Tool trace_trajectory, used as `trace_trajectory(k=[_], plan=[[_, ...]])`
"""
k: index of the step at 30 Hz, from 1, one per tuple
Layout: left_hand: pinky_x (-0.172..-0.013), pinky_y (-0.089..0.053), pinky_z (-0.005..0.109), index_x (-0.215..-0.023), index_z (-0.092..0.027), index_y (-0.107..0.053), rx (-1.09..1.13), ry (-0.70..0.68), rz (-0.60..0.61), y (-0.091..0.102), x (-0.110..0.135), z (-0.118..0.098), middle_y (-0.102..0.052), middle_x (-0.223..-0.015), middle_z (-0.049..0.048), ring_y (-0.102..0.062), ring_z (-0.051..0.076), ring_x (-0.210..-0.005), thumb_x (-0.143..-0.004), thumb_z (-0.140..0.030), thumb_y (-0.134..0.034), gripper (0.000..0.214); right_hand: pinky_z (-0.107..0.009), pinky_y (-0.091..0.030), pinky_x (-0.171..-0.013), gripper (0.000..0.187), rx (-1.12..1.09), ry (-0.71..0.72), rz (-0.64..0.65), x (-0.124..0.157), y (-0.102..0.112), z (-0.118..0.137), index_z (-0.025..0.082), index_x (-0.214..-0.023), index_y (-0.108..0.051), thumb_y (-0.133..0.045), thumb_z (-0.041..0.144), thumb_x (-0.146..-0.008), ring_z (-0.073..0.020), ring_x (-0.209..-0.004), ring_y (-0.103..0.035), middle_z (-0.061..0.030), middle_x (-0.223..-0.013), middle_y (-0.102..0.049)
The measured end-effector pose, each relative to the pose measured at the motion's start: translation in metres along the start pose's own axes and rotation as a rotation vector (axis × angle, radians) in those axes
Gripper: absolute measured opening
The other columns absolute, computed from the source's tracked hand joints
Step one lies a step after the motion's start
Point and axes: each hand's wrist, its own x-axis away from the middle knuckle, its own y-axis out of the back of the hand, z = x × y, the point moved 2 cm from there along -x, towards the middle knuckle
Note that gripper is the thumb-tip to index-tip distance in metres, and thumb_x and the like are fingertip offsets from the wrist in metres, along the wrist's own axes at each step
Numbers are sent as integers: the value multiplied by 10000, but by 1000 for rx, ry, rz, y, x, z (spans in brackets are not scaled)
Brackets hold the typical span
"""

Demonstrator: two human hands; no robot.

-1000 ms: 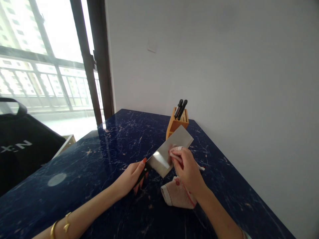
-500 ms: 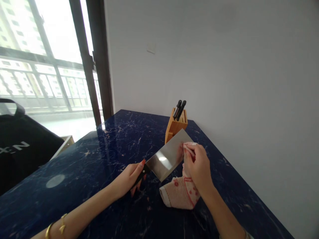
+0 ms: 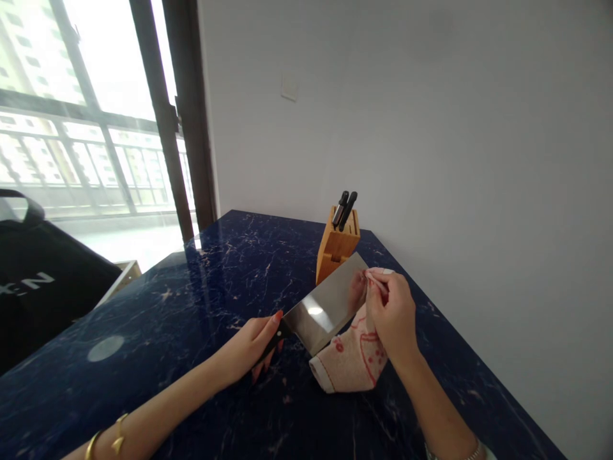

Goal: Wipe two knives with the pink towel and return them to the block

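My left hand (image 3: 253, 345) is closed around the black handle of a cleaver (image 3: 325, 310), whose broad shiny blade slants up to the right above the table. Pinched in my right hand (image 3: 393, 313) is a pale pink cloth (image 3: 352, 361) with red markings, its bunched upper part at the far end of the blade. Whether the cloth touches the steel there I cannot tell. The rest of the cloth hangs below my right hand, partly behind the blade's lower edge.
A wooden knife block (image 3: 335, 246) holding black-handled knives stands beyond the cleaver. The dark blue marbled table (image 3: 201, 306) runs along a grey wall (image 3: 454, 160) on the right. At left are a black bag (image 3: 43, 287) and a window (image 3: 96, 128).
My right hand has moved a little to the right with the cloth, towards the blade's far end. The cleaver has shifted slightly right and down, still in my left hand.
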Motion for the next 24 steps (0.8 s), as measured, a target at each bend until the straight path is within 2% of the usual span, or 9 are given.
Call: trace_trajectory(k=[5, 10, 13, 19, 24], plan=[[-291, -304, 159, -643, -137, -531, 21, 0, -32, 0, -3, 3, -513, -383, -19, -451, 88, -272, -817, -627, -208, 612, -384, -418, -859, 136, -21, 45, 92, 2, -8, 1, 196, -880, -538, -448, 128, -806, -187, -923, -517, -60, -916, -563], [-316, -313, 170, -659, -145, -532, -33, -5, -35, -1, 2, -5, -507, -402, -24, -467, 97, -298, -816, -625, -220, 594, -377, -431, -832, 115, 28, -44, -77, -5, 8, -12, 182, -873, -535, -475, 132, -790, -187, -892, -541, -60, -903, -581], [-329, -315, 177, -673, -147, -541, -50, -24, -7, -3, 5, -10, -503, -418, -24, -467, 100, -310, -817, -621, -228, 586, -374, -433, -834, 129, 0, -56, -172, -5, 16, -4, 182, -897, -529, -477, 134, -790, -186, -911, -548, -63, -925, -584], [-339, -323, 192, -664, -152, -533, -30, -28, -24, -3, 7, -14, -496, -412, -20, -460, 111, -316, -806, -638, -223, 594, -362, -431, -842, 103, -37, -1, -69, 1, 5, 15, 182, -864, -546, -478, 150, -793, -175, -898, -548, -57, -908, -582], [-344, -320, 189, -676, -151, -525, -25, -18, 2, -2, 8, -19, -496, -420, -25, -446, 101, -312, -809, -633, -222, 585, -367, -440, -827, 97, -55, -119, -135, -2, 9, -7, 180, -878, -544, -498, 187, -793, -186, -901, -570, -64, -923, -609]])
